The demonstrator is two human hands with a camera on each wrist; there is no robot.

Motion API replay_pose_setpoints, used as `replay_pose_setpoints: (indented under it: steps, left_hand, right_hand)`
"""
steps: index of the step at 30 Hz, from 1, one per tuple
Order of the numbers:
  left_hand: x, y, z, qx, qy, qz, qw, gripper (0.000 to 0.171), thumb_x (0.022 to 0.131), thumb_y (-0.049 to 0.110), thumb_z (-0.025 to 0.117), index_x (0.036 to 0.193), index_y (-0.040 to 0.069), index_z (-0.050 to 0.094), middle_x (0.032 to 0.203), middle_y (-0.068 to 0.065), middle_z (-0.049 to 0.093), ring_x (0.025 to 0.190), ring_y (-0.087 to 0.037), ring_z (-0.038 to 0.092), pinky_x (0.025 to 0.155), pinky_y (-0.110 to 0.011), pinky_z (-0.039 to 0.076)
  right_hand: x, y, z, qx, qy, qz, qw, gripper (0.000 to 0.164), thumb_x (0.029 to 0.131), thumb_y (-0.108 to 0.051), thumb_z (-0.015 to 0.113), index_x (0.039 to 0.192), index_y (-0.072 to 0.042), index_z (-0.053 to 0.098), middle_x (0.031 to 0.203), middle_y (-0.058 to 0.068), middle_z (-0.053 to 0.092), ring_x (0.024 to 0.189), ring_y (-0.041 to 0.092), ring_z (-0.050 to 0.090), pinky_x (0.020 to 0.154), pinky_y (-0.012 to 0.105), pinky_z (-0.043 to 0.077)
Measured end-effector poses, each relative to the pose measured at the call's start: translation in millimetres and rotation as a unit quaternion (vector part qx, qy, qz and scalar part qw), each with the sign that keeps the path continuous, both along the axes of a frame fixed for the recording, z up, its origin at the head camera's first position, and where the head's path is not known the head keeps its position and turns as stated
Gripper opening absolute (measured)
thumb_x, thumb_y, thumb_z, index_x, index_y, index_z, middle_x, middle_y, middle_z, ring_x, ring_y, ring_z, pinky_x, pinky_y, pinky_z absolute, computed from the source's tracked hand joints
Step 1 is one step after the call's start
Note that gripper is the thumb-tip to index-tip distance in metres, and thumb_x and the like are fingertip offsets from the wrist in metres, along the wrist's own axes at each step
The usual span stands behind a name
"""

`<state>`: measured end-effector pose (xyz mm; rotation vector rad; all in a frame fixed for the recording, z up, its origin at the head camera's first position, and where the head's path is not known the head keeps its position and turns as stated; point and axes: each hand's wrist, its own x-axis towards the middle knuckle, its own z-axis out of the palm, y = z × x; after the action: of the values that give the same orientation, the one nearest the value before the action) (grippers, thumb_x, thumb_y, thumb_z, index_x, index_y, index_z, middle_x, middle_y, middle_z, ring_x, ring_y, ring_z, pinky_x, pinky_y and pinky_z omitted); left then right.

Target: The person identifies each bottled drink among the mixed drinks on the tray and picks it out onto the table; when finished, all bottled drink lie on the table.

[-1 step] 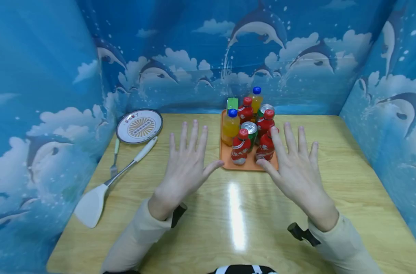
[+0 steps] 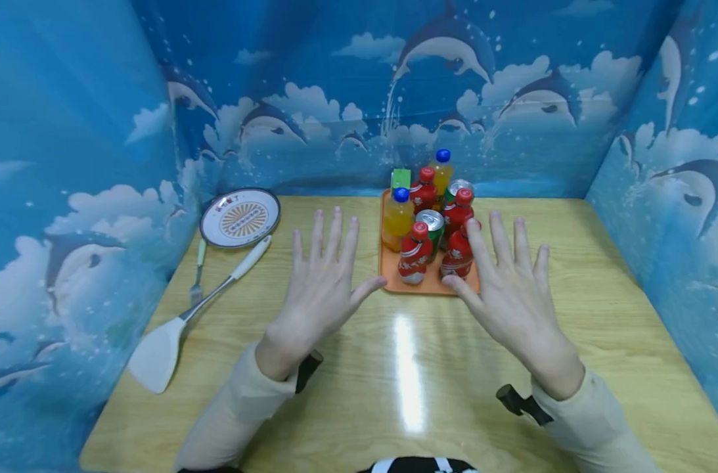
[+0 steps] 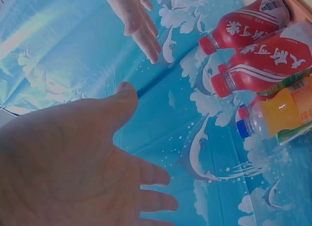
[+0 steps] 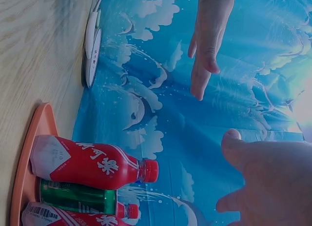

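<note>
Both hands hover above the table with fingers straight and spread, and neither holds anything. In the head view the left hand (image 2: pixel 320 289) is between the spatula and the orange tray (image 2: pixel 432 288). My right hand (image 2: pixel 515 299) hovers at the tray's right front corner, its index finger and thumb overlapping a red cola bottle (image 2: pixel 456 256) in the picture. On the tray stand several red-capped cola bottles, two orange drink bottles with blue caps (image 2: pixel 398 220), two green cans (image 2: pixel 431 226) and a green box (image 2: pixel 401 179). The wrist views show a gap between hands and bottles.
On the left lie a white spatula (image 2: pixel 157 355), a fork (image 2: pixel 196 289) with a green handle and a round patterned plate (image 2: pixel 240 218). The spatula handle's end is close to the plate's rim. A blue dolphin-print curtain (image 2: pixel 335 79) encloses the table's back and sides.
</note>
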<state>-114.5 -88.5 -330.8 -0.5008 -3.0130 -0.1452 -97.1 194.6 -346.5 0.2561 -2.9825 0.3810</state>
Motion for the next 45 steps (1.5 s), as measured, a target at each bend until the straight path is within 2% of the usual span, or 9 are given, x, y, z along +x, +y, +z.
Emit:
replay_pose_setpoints:
  steps: [6,9,12,15,19,25,29,35,45]
  left_hand:
    - [-4.7,1,3.1,0.021,0.023,-0.008,0.9995,0.101,0.101,0.073,0.046,0.171,0.015,0.002,0.179,-0.013,-0.003,0.167,-0.040,-0.003,0.132,-0.068,0.010]
    - [-16.9,1,6.5,0.066,0.044,-0.023,0.9966,0.099,0.101,0.069,0.050,0.171,0.015,0.005,0.179,-0.015,0.008,0.166,-0.041,0.011,0.132,-0.066,0.018]
    - [-34.3,1,5.6,0.126,0.047,-0.051,0.9896,0.095,0.103,0.064,0.054,0.171,0.017,0.008,0.178,-0.013,0.017,0.164,-0.037,0.022,0.132,-0.059,0.025]
    - [-53.1,4,-0.2,0.176,0.032,-0.079,0.9808,0.091,0.103,0.058,0.058,0.171,0.019,0.011,0.177,-0.009,0.023,0.162,-0.031,0.030,0.132,-0.053,0.030]
    - [-78.4,12,-14.4,0.228,0.006,-0.101,0.9682,0.090,0.103,0.051,0.065,0.170,0.022,0.012,0.177,-0.005,0.025,0.160,-0.027,0.033,0.129,-0.052,0.035]
    - [-101.2,28,-46.2,0.318,-0.058,-0.127,0.9376,0.084,0.103,0.043,0.067,0.169,0.018,0.021,0.168,-0.011,0.040,0.150,-0.033,0.048,0.121,-0.054,0.045]
    - [-107.8,37,-66.6,0.362,-0.084,-0.130,0.9192,0.080,0.102,0.040,0.069,0.167,0.018,0.027,0.157,-0.015,0.051,0.136,-0.035,0.059,0.110,-0.054,0.055]
    - [-112.6,46,-89.1,0.386,-0.129,-0.129,0.9046,0.084,0.099,0.040,0.074,0.166,0.019,0.027,0.153,-0.014,0.053,0.130,-0.031,0.061,0.105,-0.053,0.058]
    - [-115.3,54,-106.5,0.380,-0.138,-0.161,0.9000,0.081,0.094,0.024,0.082,0.161,0.016,0.038,0.150,-0.012,0.055,0.128,-0.027,0.062,0.107,-0.042,0.058]
  right_hand:
    - [-5.3,2,3.3,-0.036,0.052,-0.001,0.998,0.088,0.105,-0.065,0.047,0.172,-0.024,0.005,0.179,0.017,0.004,0.163,0.053,0.003,0.122,0.084,0.004]
    - [-17.6,8,7.2,-0.086,0.094,-0.006,0.992,0.081,0.108,-0.059,0.046,0.171,-0.019,0.015,0.175,0.021,0.021,0.158,0.053,0.022,0.122,0.080,0.019]
    - [-35.8,20,7.6,-0.140,0.106,-0.024,0.984,0.073,0.111,-0.056,0.038,0.171,-0.021,0.016,0.172,0.020,0.029,0.154,0.050,0.034,0.115,0.078,0.034]
    - [-58.3,36,1.5,-0.176,0.095,-0.054,0.978,0.068,0.113,-0.053,0.031,0.171,-0.025,0.010,0.172,0.020,0.031,0.149,0.051,0.040,0.103,0.080,0.041]
    - [-90.7,56,-16.7,-0.186,0.065,-0.088,0.976,0.067,0.113,-0.052,0.024,0.171,-0.025,0.004,0.172,0.022,0.029,0.145,0.055,0.043,0.101,0.080,0.041]
    - [-120.7,76,-46.4,-0.214,-0.005,-0.097,0.972,0.070,0.113,-0.052,0.020,0.171,-0.020,-0.004,0.175,0.024,0.020,0.150,0.056,0.035,0.114,0.077,0.033]
    - [-133.9,82,-58.8,-0.243,-0.024,-0.092,0.965,0.072,0.113,-0.051,0.023,0.171,-0.018,-0.004,0.170,0.030,0.029,0.150,0.054,0.037,0.119,0.074,0.031]
    - [-146.2,86,-71.9,-0.241,-0.038,-0.100,0.965,0.072,0.113,-0.050,0.027,0.171,-0.012,0.006,0.154,0.034,0.048,0.140,0.052,0.048,0.111,0.073,0.041]
    - [-157.0,86,-88.2,-0.199,-0.077,-0.107,0.971,0.071,0.113,-0.048,0.028,0.166,-0.001,0.024,0.146,0.035,0.051,0.130,0.049,0.055,0.103,0.068,0.048]
